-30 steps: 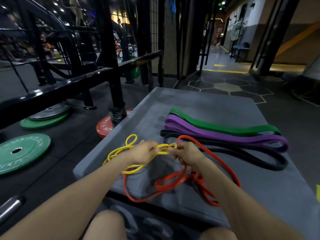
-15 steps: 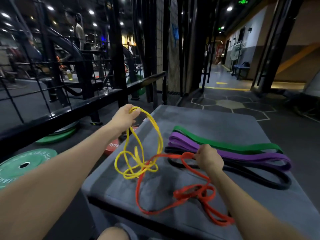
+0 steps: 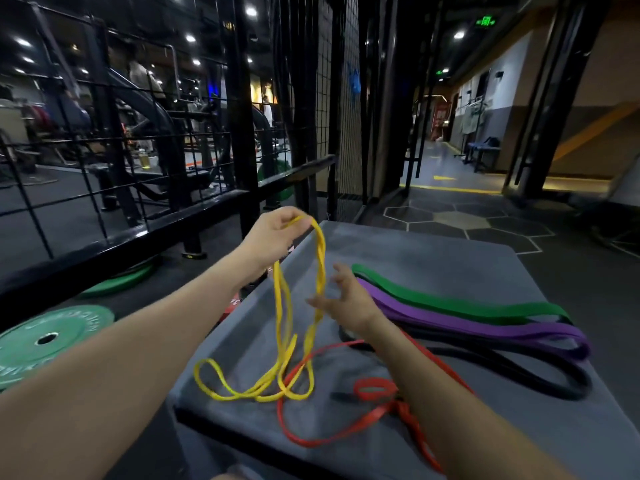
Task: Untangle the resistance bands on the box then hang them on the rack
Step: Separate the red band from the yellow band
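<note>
The left hand (image 3: 273, 235) is raised above the far left corner of the grey padded box (image 3: 433, 251). Its fingers (image 3: 298, 216) are curled and pinch the top of the thin yellow rubber resistance band (image 3: 320, 258), which hangs down from them in long loops. The lower loops of this band lie on the near left part of the box top, where they cross over the thin red rubber resistance band (image 3: 332, 436).

The right hand (image 3: 349, 299) is held above the box, just right of the hanging yellow strands. Its fingers (image 3: 341, 271) are spread wide and relaxed, and they hold nothing. They are very near the yellow band, but I cannot tell if they touch it. The red band lies loose on the box under the right forearm, with a small knot-like loop near the wrist side.

On the right part of the box lie three wider bands, side by side and flat: a green rubber band (image 3: 450, 303), a purple rubber band (image 3: 485, 327) and a black rubber band (image 3: 519, 368).

Left of the box, on the dark floor, lies a round green weight plate (image 3: 48, 339). Behind it stands a black metal rack with a wire grid (image 3: 242, 133).
</note>
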{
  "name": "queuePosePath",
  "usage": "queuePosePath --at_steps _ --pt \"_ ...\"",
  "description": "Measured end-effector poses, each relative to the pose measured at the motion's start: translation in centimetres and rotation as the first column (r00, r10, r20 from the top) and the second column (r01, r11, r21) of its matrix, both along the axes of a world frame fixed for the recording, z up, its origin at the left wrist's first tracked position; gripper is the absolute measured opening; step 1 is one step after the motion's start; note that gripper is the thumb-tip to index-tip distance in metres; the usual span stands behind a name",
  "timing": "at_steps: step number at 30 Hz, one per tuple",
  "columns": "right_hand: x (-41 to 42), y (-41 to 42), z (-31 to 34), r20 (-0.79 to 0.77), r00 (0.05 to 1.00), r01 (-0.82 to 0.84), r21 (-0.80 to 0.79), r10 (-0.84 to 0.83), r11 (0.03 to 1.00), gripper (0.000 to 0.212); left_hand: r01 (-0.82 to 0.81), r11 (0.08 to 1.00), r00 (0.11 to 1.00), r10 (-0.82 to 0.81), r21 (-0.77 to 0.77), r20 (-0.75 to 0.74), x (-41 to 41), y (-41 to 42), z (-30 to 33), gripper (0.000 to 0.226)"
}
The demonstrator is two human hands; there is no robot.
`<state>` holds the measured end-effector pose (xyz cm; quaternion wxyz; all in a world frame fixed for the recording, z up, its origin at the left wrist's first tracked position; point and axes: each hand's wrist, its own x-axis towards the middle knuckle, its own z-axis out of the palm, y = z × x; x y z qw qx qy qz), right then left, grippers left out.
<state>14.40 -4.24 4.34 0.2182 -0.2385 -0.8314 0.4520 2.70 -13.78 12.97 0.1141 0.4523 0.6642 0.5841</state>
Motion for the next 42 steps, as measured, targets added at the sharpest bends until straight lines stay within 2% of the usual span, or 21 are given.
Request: queuePosePath --at_steps 2,4,5,8,11,13,15,17,19,22,24,27,30,35,39,42 --pt "-1.1 -0.9 1.4 -0.096 0.995 -0.039 -0.122 0.027 0.992 0.055 0.092 0.992 0.994 -0.097 0.088 0.05 0.6 0.4 1.1 0.018" --pt "-1.7 -1.2 1.8 -0.145 0.989 -0.064 -0.174 0.039 0.983 0.03 0.12 0.977 0.985 -0.139 0.174 0.1 0.4 0.2 2.1 0.019" --pt "-1.9 -1.1 1.5 -0.117 0.992 -0.07 -0.146 0.053 0.987 0.021 0.106 0.971 0.984 -0.134 0.216 0.12 0.0 -0.1 2.7 0.019" --pt "-1.5 0.0 0.0 0.157 0.987 -0.046 0.138 0.024 0.989 0.019 -0.019 0.948 0.99 -0.026 0.319 0.137 -1.8 -1.8 4.5 0.02" --pt "0.4 2.1 -0.7 0.332 0.938 0.036 0.182 -0.096 0.983 0.024 -0.138 0.927 0.988 0.105 0.35 0.112 -4.4 -3.5 4.9 0.022" --pt "1.5 3.0 -0.1 0.395 0.893 0.102 0.285 -0.214 0.953 0.03 -0.172 0.931 0.985 0.15 0.322 0.089 -5.4 -4.1 4.1 0.023" --pt "1.9 3.2 1.3 0.371 0.893 0.127 0.334 -0.254 0.934 0.035 -0.193 0.949 0.981 0.177 0.251 0.082 -5.9 -3.9 2.8 0.024" --pt "1.6 3.2 2.8 0.34 0.92 0.087 0.311 -0.197 0.946 0.035 -0.225 0.964 0.974 0.219 0.14 0.051 -6.1 -3.2 1.5 0.024" --pt "1.1 3.2 3.9 0.207 0.97 0.087 0.193 -0.128 0.977 0.036 -0.236 0.971 0.97 0.237 0.027 -0.046 -5.8 -2.4 0.3 0.022" --pt "0.8 3.2 4.9 -0.101 0.988 0.105 -0.107 -0.116 0.989 0.027 -0.203 0.974 0.975 0.191 -0.099 -0.118 -4.8 -1.4 -0.8 0.02" --pt "0.8 2.9 6.0 -0.245 0.961 0.083 -0.178 -0.126 0.981 0.022 -0.179 0.979 0.98 0.168 -0.097 -0.11 -4.5 -0.9 -0.6 0.02" --pt "0.6 2.5 7.4 -0.349 0.928 0.088 -0.144 -0.134 0.986 0.017 -0.146 0.989 0.987 0.144 -0.019 -0.074 -4.4 0.0 1.2 0.019" --pt "-0.5 2.5 8.3 -0.378 0.911 0.153 -0.066 -0.166 0.986 0.012 -0.099 0.988 0.995 0.096 0.118 0.031 -4.0 0.8 4.7 0.019" --pt "-2.6 3.2 9.9 -0.408 0.9 0.173 0.013 -0.153 0.985 0.024 -0.015 0.948 0.991 -0.029 0.318 0.132 -3.9 2.1 10.1 0.019" --pt "-4.8 3.2 8.6 -0.339 0.928 0.182 0.053 -0.153 0.982 0.015 -0.072 0.955 0.989 0.032 0.286 0.143 -5.5 3.0 8.5 0.02" --pt "-6.4 3.0 6.4 -0.3 0.942 0.152 -0.023 -0.152 0.988 0.009 -0.139 0.968 0.981 0.105 0.211 0.166 -7.3 3.0 5.3 0.022"
